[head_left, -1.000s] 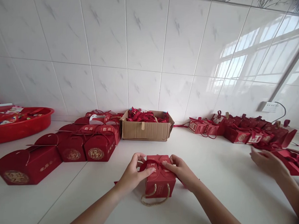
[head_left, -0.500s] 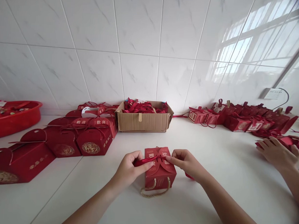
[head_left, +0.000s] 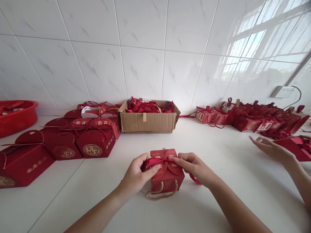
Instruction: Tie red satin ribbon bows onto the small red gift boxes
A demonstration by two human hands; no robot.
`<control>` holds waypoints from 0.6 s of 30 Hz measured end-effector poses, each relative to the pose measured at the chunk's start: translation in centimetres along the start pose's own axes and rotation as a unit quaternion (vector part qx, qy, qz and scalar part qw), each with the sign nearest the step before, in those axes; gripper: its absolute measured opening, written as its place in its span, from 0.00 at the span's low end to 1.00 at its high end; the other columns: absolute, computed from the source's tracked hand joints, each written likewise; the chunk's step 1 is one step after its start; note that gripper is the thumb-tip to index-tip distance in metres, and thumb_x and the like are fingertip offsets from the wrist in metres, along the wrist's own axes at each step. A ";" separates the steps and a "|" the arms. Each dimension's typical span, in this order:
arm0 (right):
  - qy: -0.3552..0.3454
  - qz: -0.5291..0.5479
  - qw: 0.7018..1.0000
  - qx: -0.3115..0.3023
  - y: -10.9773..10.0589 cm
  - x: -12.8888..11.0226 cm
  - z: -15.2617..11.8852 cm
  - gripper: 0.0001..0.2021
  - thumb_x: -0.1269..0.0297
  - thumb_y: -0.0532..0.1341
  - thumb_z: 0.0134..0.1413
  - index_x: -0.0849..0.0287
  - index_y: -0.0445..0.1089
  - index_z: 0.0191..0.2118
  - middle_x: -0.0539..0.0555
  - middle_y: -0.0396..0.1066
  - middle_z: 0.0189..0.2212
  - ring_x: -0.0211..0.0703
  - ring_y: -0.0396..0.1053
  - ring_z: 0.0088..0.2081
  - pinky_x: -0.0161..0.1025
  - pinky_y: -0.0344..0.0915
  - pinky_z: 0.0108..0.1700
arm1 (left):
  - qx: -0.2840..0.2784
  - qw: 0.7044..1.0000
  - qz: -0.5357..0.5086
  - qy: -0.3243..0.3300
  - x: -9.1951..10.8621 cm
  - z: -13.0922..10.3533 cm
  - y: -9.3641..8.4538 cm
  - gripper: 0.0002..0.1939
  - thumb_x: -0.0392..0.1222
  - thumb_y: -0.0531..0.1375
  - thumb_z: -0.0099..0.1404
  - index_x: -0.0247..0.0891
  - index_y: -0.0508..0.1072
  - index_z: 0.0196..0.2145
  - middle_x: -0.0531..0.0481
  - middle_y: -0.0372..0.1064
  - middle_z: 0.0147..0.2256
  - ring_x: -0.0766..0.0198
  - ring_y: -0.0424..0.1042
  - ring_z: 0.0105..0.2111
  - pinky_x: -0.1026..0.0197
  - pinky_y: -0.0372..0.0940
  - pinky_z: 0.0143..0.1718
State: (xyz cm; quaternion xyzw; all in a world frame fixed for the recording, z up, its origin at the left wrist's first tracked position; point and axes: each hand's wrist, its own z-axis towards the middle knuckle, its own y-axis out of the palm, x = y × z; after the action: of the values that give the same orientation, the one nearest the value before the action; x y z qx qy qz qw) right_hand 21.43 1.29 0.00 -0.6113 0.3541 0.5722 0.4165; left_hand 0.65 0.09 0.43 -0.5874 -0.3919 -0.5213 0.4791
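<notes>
A small red gift box [head_left: 166,179] with gold lettering and a twisted rope handle [head_left: 161,198] sits upright on the white table in front of me. Across its closed top flaps runs a red ribbon [head_left: 155,161]. My left hand [head_left: 140,170] pinches the ribbon at the box's left side, thumb resting near the top. On the right, my right hand [head_left: 193,167] grips the other part of the ribbon between thumb and fingers. A loose ribbon end hangs below that hand.
Larger red boxes [head_left: 93,145] stand to the left, beside a red basin [head_left: 15,120]. A cardboard box [head_left: 147,123] of ribbons is by the tiled wall. Small boxes [head_left: 247,123] cluster at the right, where another person's hands [head_left: 274,149] are beside a red box [head_left: 294,147].
The ribbon on my box's left side looks wider and flatter across the top. The other person's near hand has lifted and moved left, off the red box. My view has shifted slightly.
</notes>
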 end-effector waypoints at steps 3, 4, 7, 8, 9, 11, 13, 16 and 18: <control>0.022 0.007 1.000 0.014 -0.2 0.4 0.2 0.25 0.45 0.62 0.47 0.58 0.50 0.21 0.44 0.47 0.19 0.31 0.42 0.21 0.34 0.39 0.23 | 0.006 1.000 0.008 0.002 -0.1 0.1 -0.1 0.17 0.50 0.63 0.53 0.39 0.60 0.24 0.57 0.57 0.22 0.68 0.59 0.24 0.66 0.57 0.26; 0.027 0.013 0.999 0.017 -0.3 0.6 0.2 0.24 0.46 0.63 0.46 0.57 0.51 0.22 0.44 0.48 0.19 0.31 0.43 0.21 0.34 0.39 0.22 | 0.007 1.000 0.009 0.001 -0.1 0.1 -0.2 0.17 0.50 0.63 0.53 0.39 0.59 0.23 0.57 0.56 0.22 0.69 0.58 0.24 0.67 0.57 0.26; 0.036 0.019 0.999 0.021 -0.6 0.9 0.4 0.22 0.48 0.64 0.45 0.57 0.52 0.22 0.44 0.49 0.19 0.31 0.44 0.21 0.33 0.39 0.22 | 0.006 1.000 0.009 -0.008 -0.1 0.2 -0.3 0.18 0.50 0.63 0.54 0.39 0.58 0.23 0.57 0.55 0.22 0.69 0.58 0.24 0.66 0.57 0.26; 0.036 0.014 0.999 0.024 -0.7 0.9 0.5 0.22 0.48 0.63 0.46 0.58 0.52 0.22 0.44 0.48 0.18 0.31 0.44 0.21 0.34 0.39 0.22 | 0.006 1.000 0.013 -0.013 -0.1 0.2 -0.4 0.18 0.50 0.63 0.54 0.39 0.58 0.23 0.57 0.55 0.22 0.69 0.58 0.24 0.66 0.57 0.26; 0.037 0.004 0.999 0.031 -0.8 1.0 0.5 0.23 0.47 0.62 0.48 0.58 0.51 0.21 0.44 0.47 0.18 0.31 0.43 0.20 0.34 0.39 0.23 | 0.007 1.000 0.020 -0.018 -0.1 0.2 -0.5 0.19 0.50 0.63 0.53 0.39 0.57 0.23 0.58 0.54 0.22 0.69 0.58 0.23 0.66 0.57 0.26; 0.040 -0.029 0.997 0.055 -1.0 1.0 0.6 0.25 0.46 0.59 0.51 0.58 0.49 0.19 0.44 0.45 0.17 0.31 0.41 0.20 0.35 0.39 0.23 | 0.020 0.999 0.041 -0.024 -0.1 0.3 -0.7 0.22 0.51 0.64 0.52 0.39 0.54 0.21 0.59 0.52 0.21 0.71 0.55 0.22 0.67 0.53 0.23; 0.047 -0.069 0.992 0.089 -1.1 1.0 0.7 0.27 0.44 0.56 0.52 0.58 0.47 0.17 0.44 0.42 0.16 0.31 0.39 0.19 0.36 0.37 0.23 | 0.033 0.997 0.061 -0.023 -0.1 0.3 -0.9 0.25 0.51 0.65 0.51 0.39 0.51 0.20 0.60 0.48 0.20 0.72 0.50 0.20 0.68 0.49 0.20; 0.062 -0.107 0.985 0.116 -1.4 1.0 0.7 0.28 0.41 0.54 0.52 0.57 0.44 0.17 0.44 0.38 0.16 0.31 0.35 0.19 0.37 0.34 0.23 | 0.038 0.996 0.084 -0.015 0.0 0.3 -1.1 0.26 0.52 0.65 0.51 0.39 0.49 0.20 0.60 0.46 0.19 0.73 0.47 0.19 0.69 0.46 0.18; 0.065 -0.123 0.985 0.105 -1.7 1.0 0.6 0.29 0.39 0.54 0.50 0.57 0.42 0.17 0.44 0.38 0.16 0.31 0.34 0.19 0.37 0.33 0.23 | 0.035 0.994 0.099 -0.014 0.0 0.3 -1.3 0.26 0.53 0.65 0.51 0.39 0.50 0.20 0.60 0.46 0.19 0.73 0.47 0.19 0.68 0.45 0.18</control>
State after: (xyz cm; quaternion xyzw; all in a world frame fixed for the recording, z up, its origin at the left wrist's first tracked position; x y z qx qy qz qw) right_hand 22.89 2.54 -0.86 -0.6387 0.3606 0.4358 0.5215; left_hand -0.49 0.69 0.65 -0.6134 -0.3564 -0.4496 0.5428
